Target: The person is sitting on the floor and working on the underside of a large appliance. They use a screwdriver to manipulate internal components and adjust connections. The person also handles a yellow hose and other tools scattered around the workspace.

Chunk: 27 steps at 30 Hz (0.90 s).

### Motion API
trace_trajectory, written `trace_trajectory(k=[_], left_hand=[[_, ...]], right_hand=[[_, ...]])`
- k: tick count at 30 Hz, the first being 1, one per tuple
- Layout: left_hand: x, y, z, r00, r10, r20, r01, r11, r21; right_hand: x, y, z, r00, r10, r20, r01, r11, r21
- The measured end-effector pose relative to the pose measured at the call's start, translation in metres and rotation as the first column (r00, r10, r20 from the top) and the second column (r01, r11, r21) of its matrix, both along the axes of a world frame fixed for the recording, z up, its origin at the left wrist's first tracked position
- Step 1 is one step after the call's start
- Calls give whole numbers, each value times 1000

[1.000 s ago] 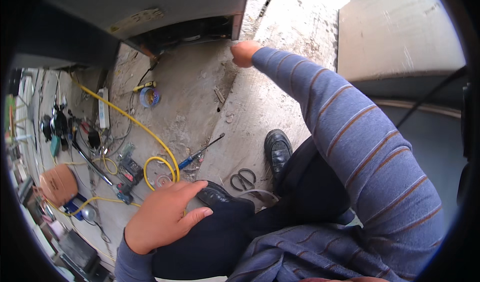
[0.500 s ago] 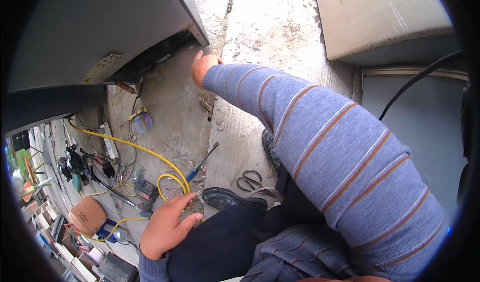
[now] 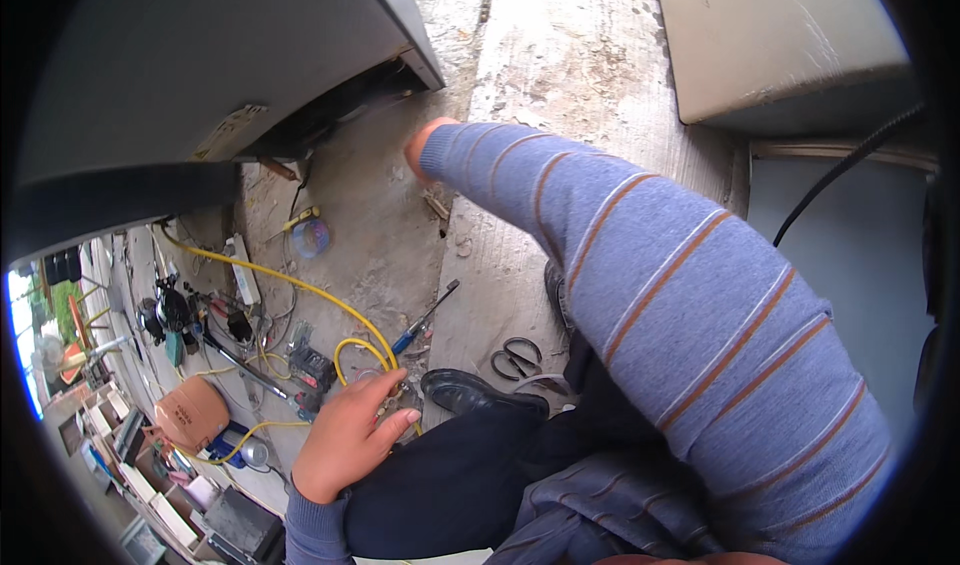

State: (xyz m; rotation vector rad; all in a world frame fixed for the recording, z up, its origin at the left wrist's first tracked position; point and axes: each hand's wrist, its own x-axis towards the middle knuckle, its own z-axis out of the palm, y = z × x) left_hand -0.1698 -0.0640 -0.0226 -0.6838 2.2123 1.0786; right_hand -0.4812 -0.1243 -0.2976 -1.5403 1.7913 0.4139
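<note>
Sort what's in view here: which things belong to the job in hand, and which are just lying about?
Seemingly in the job:
- grey cabinet, nearest the right hand, whose fingers are mostly hidden
- no tool visible in the left hand

Apparently lying about:
- blue-handled tool
- black-handled scissors
- tape roll
- brown case

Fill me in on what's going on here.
A person's right hand is stretched out near the corner of a grey cabinet; its fingers are mostly hidden, so I can't tell whether it holds anything. The left hand, open, is over a dark trouser leg. Scissors, a blue-handled tool and a yellow hose lie on the floor.
</note>
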Motion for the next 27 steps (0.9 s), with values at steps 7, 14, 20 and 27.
trace_trajectory(k=[7, 14, 20, 27], left_hand=[[6, -2, 10, 997, -9, -81, 7, 1000, -16], [20, -6, 10, 993, -41, -115, 38, 999, -29], [27, -11, 10, 995, -36, -90, 38, 999, 11], [44, -16, 3, 985, -32, -167, 34, 999, 12]], right_hand=[[-8, 5, 19, 999, -3, -44, 1, 999, -53], [4, 7, 27, 996, 52, -75, -59, 994, -96], [8, 5, 17, 994, 62, -87, -68, 995, -76], [15, -2, 12, 997, 54, -59, -58, 996, -63]])
